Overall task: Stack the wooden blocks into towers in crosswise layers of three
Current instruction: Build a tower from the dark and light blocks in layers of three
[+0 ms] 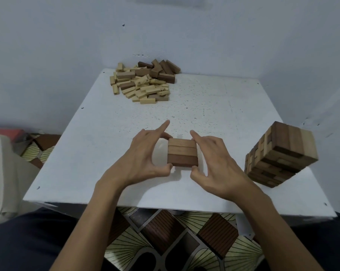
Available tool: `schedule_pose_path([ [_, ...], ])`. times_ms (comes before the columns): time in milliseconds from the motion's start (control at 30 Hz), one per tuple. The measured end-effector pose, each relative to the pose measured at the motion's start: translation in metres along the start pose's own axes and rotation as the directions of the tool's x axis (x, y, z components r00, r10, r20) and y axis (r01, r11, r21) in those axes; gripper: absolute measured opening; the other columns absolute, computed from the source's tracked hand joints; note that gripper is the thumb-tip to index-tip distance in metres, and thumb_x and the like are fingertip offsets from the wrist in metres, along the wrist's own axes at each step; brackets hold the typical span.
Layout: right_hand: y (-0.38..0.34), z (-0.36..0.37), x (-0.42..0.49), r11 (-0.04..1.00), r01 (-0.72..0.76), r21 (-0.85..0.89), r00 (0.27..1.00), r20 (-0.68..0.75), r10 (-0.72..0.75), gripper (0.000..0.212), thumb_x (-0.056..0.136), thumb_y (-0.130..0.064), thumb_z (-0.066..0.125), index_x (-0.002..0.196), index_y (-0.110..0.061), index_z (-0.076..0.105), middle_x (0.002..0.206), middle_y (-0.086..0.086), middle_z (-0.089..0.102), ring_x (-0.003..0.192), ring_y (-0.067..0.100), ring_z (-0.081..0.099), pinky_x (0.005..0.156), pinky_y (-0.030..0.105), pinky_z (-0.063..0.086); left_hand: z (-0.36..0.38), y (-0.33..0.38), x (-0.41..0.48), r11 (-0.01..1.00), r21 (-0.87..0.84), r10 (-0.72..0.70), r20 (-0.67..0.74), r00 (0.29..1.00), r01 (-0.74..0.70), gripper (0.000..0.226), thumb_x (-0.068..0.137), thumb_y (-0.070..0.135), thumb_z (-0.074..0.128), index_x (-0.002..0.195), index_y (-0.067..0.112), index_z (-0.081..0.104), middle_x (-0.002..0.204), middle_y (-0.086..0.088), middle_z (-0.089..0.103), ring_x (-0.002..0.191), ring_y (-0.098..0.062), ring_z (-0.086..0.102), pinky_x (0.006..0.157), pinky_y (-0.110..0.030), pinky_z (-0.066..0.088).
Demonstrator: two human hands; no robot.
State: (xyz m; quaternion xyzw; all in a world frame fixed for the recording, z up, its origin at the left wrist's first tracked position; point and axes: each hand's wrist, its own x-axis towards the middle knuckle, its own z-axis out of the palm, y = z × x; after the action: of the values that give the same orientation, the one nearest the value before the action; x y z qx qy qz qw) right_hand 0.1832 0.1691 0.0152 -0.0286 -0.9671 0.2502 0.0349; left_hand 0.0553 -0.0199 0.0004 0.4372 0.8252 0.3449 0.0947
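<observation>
both hands, left hand (145,153) & right hand (214,159), fingers pinched on the new 3-block layer (182,152) near worktop (214,106) front edge, squaring it; next needs crosswise blocks from far-edge pile (143,81).

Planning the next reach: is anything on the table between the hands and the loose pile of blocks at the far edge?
Nothing visible. Bare white table lies between the layer of three wooden blocks that the left hand and right hand square up and the loose pile of wooden blocks. The finished tower stands off right.
</observation>
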Motion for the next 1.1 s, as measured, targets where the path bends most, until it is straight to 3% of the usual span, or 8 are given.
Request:
schedule_pose_path([
  [100,-0.013,-0.022,-0.011,0.995,0.04,-0.092,0.995,-0.091,-0.049,0.078,0.093,-0.032,0.052,0.157,-0.025,0.008,0.138,-0.011,0.029,0.135,0.005,0.017,0.094,0.02,0.028,-0.014,0.019,0.002,0.999,-0.003,0.042,-0.036,0.998,-0.042,0.099,0.071,0.051,0.062,0.156,0.038,0.012,0.134,0.026,0.045,0.129,0.0,0.034,0.114,-0.015,0.01],
  [167,-0.02,-0.039,-0.019,0.988,0.056,-0.141,0.985,-0.154,-0.077,0.078,0.09,-0.035,0.048,0.157,-0.023,0.011,0.137,-0.009,0.034,0.133,0.008,0.021,0.094,0.022,0.03,-0.024,0.036,0.005,0.997,-0.007,0.079,-0.058,0.995,-0.079,0.098,0.072,0.049,0.063,0.155,0.04,0.013,0.133,0.029,0.044,0.129,0.002,0.034,0.106,-0.007,0.016],
  [400,-0.01,-0.098,-0.055,0.986,-0.004,-0.167,0.956,-0.289,-0.045,0.084,0.082,-0.04,0.045,0.157,-0.02,0.014,0.137,-0.002,0.044,0.127,0.012,0.026,0.098,0.027,0.028,-0.024,0.102,0.035,0.975,-0.05,0.213,-0.07,0.974,-0.217,0.094,0.075,0.036,0.069,0.155,0.038,0.019,0.133,0.024,0.049,0.13,-0.006,0.04,0.103,-0.014,0.026],
  [500,0.009,-0.121,-0.071,0.993,-0.068,-0.092,0.953,-0.301,0.037,0.084,0.086,-0.031,0.057,0.157,-0.025,0.012,0.136,-0.005,0.041,0.128,0.007,0.023,0.094,0.028,0.032,-0.005,0.124,0.057,0.964,-0.082,0.25,-0.039,0.968,-0.252,0.092,0.075,0.038,0.067,0.154,0.038,0.02,0.133,0.022,0.05,0.129,-0.009,0.041,0.103,-0.018,0.028],
  [633,0.039,-0.144,-0.088,0.987,-0.16,-0.008,0.949,-0.278,0.151,0.089,0.084,-0.024,0.064,0.157,-0.03,0.011,0.136,-0.013,0.041,0.126,0.002,0.023,0.096,0.025,0.028,0.024,0.143,0.084,0.957,-0.137,0.262,0.028,0.965,-0.255,0.091,0.074,0.042,0.066,0.152,0.042,0.02,0.133,0.024,0.05,0.129,-0.005,0.041,0.1,-0.014,0.026],
  [733,0.058,-0.15,-0.096,0.977,-0.211,0.029,0.942,-0.261,0.211,0.09,0.083,-0.034,0.064,0.156,-0.03,0.011,0.136,-0.014,0.044,0.131,0.006,0.026,0.099,0.026,0.026,0.041,0.151,0.098,0.956,-0.146,0.266,0.071,0.961,-0.254,0.09,0.074,0.044,0.066,0.152,0.044,0.02,0.133,0.027,0.05,0.128,-0.003,0.039,0.096,-0.011,0.026],
  [933,0.076,-0.148,-0.099,0.975,-0.214,0.057,0.937,-0.271,0.221,0.088,0.079,-0.04,0.057,0.156,-0.03,0.014,0.136,-0.013,0.046,0.127,0.005,0.028,0.094,0.018,0.024,0.052,0.155,0.109,0.961,-0.145,0.252,0.108,0.962,-0.235,0.09,0.073,0.046,0.064,0.151,0.046,0.019,0.134,0.026,0.05,0.13,-0.004,0.038,0.098,-0.014,0.024],
  [1100,0.082,-0.144,-0.097,0.976,-0.2,0.088,0.936,-0.276,0.217,0.086,0.084,-0.034,0.062,0.156,-0.029,0.016,0.135,-0.013,0.048,0.125,0.004,0.028,0.095,0.024,0.026,0.051,0.153,0.11,0.968,-0.143,0.224,0.12,0.967,-0.207,0.089,0.075,0.042,0.066,0.151,0.046,0.019,0.134,0.027,0.05,0.132,-0.005,0.037,0.099,-0.021,0.026],
])
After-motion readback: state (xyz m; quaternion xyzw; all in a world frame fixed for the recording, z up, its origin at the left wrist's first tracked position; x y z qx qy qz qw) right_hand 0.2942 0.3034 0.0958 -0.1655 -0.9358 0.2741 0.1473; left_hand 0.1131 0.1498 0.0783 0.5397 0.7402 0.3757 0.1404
